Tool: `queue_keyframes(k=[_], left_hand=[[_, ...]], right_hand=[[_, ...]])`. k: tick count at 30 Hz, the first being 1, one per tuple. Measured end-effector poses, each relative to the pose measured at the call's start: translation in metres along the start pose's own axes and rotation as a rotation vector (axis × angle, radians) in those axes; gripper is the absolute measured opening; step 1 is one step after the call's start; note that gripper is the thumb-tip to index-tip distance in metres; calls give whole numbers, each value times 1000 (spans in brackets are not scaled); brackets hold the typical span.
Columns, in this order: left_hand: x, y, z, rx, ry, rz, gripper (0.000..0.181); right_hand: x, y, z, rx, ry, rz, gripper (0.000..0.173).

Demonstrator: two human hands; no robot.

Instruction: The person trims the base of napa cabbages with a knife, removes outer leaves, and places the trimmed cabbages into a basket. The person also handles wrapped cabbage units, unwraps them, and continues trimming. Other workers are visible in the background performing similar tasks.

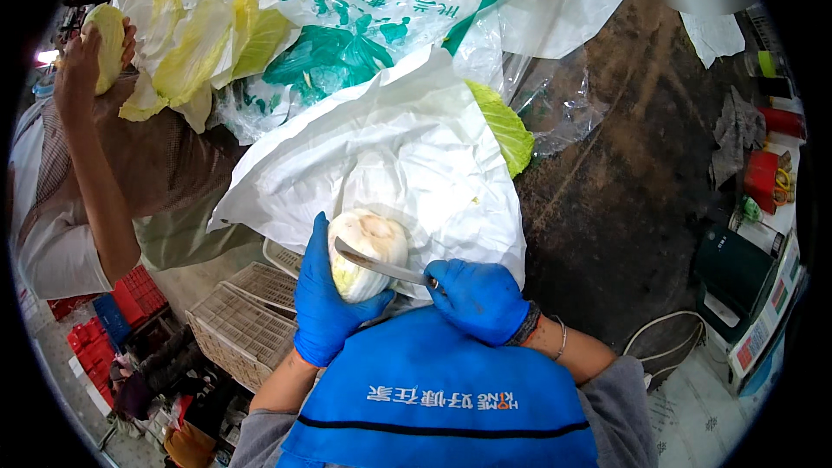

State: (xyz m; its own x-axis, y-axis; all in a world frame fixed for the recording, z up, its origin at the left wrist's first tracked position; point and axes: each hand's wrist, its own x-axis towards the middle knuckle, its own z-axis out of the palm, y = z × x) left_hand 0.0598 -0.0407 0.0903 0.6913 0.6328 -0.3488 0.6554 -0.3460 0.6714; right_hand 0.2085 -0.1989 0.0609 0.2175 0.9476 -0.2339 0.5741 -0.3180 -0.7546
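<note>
A head of napa cabbage (354, 276) is held close to my blue apron, its pale, partly browned stem end facing up. My left hand (328, 305), in a blue glove, cups its left and lower side. In my right hand (478, 299), also gloved in blue, is a knife with a curved metal blade (380, 265); the blade lies across the cabbage, its tip near the browned base. How deep the edge sits cannot be told. White paper (416, 162) spreads beyond the cabbage, with a green cabbage leaf (502, 127) at its right edge.
At the left, a co-worker's hands hold another napa cabbage (107, 49) beside loose leaves (195, 52). A printed plastic bag (364, 19) covers the far side. Plastic crates (244, 325) stand lower left. A dark green device (734, 273) and a white cable (669, 318) are at right.
</note>
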Motion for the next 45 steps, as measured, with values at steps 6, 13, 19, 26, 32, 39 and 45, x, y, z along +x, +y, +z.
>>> queue_keyframes(k=[6,13,19,26,32,39,45], left_hand=[[3,3,-2,-45,-6,-10,111],[5,-1,-1,-28,-6,15,110],[7,-1,0,-32,6,-7,110],[9,2,0,-76,-4,-24,110],[12,-1,-4,-80,-22,-11,110],[5,-6,-3,-61,-51,-27,114],[13,-9,-5,-132,-37,-17,112]], right_hand=[[4,2,4,-14,20,-15,13],[9,0,1,-51,-23,-7,12],[28,7,13,8,-43,86,12],[21,8,-1,3,-137,50,12],[51,16,8,27,-119,30,14],[52,26,15,19,-244,163,14],[39,37,6,71,-254,248,17]])
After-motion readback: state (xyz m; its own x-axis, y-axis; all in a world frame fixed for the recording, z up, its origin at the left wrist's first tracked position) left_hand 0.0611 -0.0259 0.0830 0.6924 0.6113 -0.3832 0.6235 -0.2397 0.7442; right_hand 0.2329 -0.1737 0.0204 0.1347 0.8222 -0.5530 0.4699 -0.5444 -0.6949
